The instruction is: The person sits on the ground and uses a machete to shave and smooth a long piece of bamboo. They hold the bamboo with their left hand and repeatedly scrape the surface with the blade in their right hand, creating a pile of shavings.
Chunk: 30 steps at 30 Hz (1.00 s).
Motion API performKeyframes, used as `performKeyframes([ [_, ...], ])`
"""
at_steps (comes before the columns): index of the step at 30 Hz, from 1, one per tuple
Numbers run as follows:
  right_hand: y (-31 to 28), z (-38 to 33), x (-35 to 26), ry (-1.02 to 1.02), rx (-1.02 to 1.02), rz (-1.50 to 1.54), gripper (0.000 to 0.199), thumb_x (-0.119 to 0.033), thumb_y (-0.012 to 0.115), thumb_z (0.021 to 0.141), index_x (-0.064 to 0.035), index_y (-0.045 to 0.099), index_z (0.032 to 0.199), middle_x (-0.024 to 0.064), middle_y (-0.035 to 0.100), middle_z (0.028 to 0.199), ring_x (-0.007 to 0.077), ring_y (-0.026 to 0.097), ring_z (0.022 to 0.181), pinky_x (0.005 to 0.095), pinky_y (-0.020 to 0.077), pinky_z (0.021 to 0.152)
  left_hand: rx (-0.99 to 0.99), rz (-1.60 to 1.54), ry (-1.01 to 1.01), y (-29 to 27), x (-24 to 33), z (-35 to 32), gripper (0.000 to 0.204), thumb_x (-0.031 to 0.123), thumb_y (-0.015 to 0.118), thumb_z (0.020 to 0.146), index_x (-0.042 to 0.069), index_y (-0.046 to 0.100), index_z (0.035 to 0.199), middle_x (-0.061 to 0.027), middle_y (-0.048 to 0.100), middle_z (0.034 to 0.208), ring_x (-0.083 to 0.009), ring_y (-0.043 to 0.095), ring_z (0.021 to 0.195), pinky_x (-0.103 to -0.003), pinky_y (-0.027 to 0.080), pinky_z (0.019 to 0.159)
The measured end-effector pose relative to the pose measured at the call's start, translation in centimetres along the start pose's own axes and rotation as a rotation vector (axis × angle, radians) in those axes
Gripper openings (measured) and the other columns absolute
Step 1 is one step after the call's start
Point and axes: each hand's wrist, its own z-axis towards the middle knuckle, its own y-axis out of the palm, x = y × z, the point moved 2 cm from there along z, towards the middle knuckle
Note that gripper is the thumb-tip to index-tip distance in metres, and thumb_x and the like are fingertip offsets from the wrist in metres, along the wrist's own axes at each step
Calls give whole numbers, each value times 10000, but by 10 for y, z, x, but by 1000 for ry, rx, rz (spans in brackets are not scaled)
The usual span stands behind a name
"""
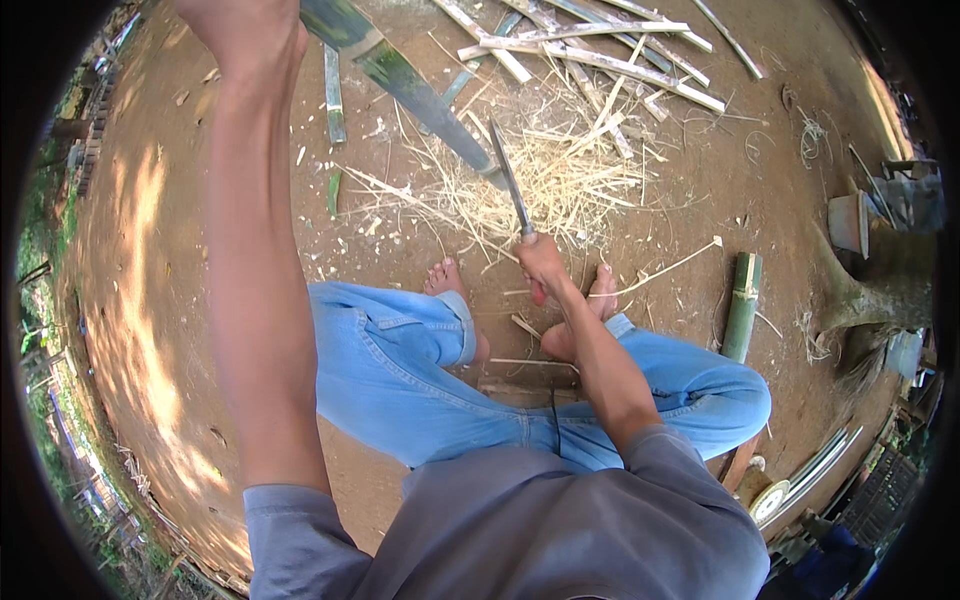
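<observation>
At the top edge my raised left hand (245,30) is partly cut off by the frame. It grips the upper end of a long green split bamboo piece (415,90), which slants down to the right. My right hand (542,262), between my feet, is closed round the handle of a long knife (511,180), with a bit of red showing below the fist. The blade points up and away, and its flat crosses close by the lower end of the bamboo. From here I cannot tell whether they touch. Pale shavings (570,185) lie heaped under both.
Several split bamboo strips (600,60) are strewn beyond the shavings. On the right a green bamboo section (741,308) lies by my knee, near a tree trunk (870,290) and a pale bucket (848,222). A short strip (333,95) lies at the upper left.
</observation>
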Motion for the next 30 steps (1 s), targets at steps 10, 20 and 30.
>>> performKeyframes([
  [10,-18,21,1,41,-27,-36,179,-117,630,813,-45,503,708,41,519,553,141,479,405,309,406,381,-98,-72,80,46,-6,12,441,486,601,941,61,487,960,-17,537,673,-117,518,533,-297,454,493],
  [20,1,18,42,45,-95,133,142,-104,588,833,-71,508,720,29,500,549,143,465,398,302,400,371,79,180,190,66,-2,2,436,411,602,933,-10,505,994,-279,633,802,-483,614,805,-555,453,711],
  [30,-17,2,67,240,-214,261,173,-122,625,846,-92,497,734,10,485,566,132,458,429,296,399,382,-144,123,-11,15,-31,33,356,369,545,983,14,524,999,-185,664,856,-314,667,754,-434,510,683],
])
